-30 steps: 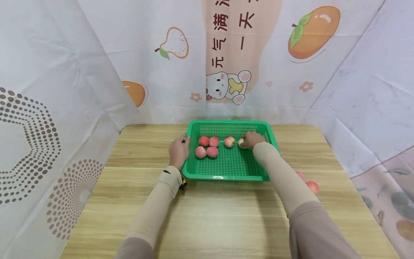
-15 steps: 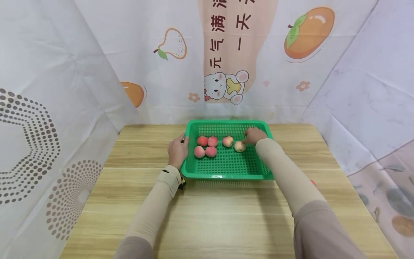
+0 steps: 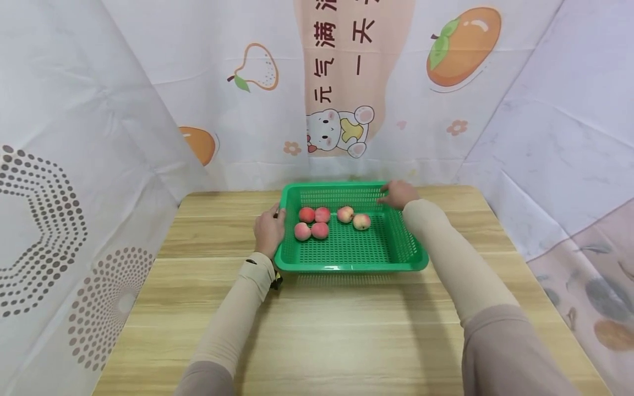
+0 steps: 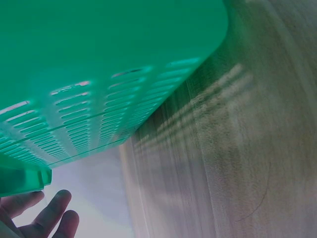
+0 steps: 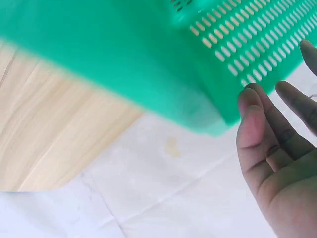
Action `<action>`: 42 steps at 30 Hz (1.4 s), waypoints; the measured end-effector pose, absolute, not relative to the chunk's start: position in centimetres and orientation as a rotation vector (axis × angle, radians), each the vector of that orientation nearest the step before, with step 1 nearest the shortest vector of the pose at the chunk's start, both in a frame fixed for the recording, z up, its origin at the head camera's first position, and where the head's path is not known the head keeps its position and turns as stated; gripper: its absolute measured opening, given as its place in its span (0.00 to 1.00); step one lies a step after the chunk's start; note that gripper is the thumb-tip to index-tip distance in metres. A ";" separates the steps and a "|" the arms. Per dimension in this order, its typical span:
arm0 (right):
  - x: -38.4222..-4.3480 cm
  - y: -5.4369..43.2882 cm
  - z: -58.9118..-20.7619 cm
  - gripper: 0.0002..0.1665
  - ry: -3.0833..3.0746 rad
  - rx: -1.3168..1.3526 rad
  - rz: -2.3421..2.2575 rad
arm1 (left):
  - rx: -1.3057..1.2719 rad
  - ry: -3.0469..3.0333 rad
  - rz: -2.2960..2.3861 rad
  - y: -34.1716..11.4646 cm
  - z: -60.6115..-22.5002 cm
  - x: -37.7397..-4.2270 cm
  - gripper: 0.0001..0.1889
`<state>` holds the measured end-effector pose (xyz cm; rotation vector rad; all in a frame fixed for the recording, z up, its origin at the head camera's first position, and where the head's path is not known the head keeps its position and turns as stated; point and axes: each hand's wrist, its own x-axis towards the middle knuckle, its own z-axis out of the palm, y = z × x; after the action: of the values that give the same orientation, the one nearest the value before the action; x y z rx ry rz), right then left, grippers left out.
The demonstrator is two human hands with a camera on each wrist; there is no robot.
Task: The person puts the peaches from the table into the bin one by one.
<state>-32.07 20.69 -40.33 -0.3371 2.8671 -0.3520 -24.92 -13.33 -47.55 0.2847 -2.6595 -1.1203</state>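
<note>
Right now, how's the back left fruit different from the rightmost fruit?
The back left fruit is mostly red; the rightmost fruit is pale yellow and pink. The back left fruit sits in a group of four; the rightmost fruit in a pair. Both are round and in the green basket.

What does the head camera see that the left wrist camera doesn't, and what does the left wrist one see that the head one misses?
Only the head view shows six round fruits, reddish and yellowish, the right hand and a printed white cartoon animal.

Only the left wrist view shows a thin, dark, curved line on the brown wood-grain table.

Both show the slotted green plastic basket, the left hand and that table.
</note>
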 end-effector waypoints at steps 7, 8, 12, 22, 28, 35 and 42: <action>-31.4 22.0 -38.7 0.29 2.915 -0.317 -0.369 | 0.298 -2.651 -1.128 -13.7 -47.7 -24.9 0.23; -31.3 22.2 -38.5 0.28 2.925 -0.318 -0.369 | 0.296 -2.650 -1.128 -13.7 -47.7 -24.9 0.23; -31.0 22.9 -37.8 0.28 2.951 -0.302 -0.348 | 0.291 -2.638 -1.139 -13.8 -47.8 -24.8 0.23; -30.6 25.4 -37.6 0.28 2.960 -0.290 -0.387 | 0.299 -2.636 -1.157 -13.8 -47.9 -24.6 0.22; -29.8 27.0 -37.4 0.28 2.957 -0.263 -0.397 | 0.291 -2.645 -1.160 -13.6 -47.6 -24.5 0.23; -29.0 28.7 -37.2 0.28 2.963 -0.272 -0.401 | 0.280 -2.649 -1.146 -13.5 -47.5 -24.7 0.22; -28.2 30.1 -37.2 0.29 2.949 -0.263 -0.414 | 0.265 -2.643 -1.141 -13.4 -47.2 -24.7 0.23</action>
<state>-28.24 30.14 -37.22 -0.2631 2.9489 -0.4137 -24.71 -13.38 -47.16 0.2647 -2.6430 -1.1414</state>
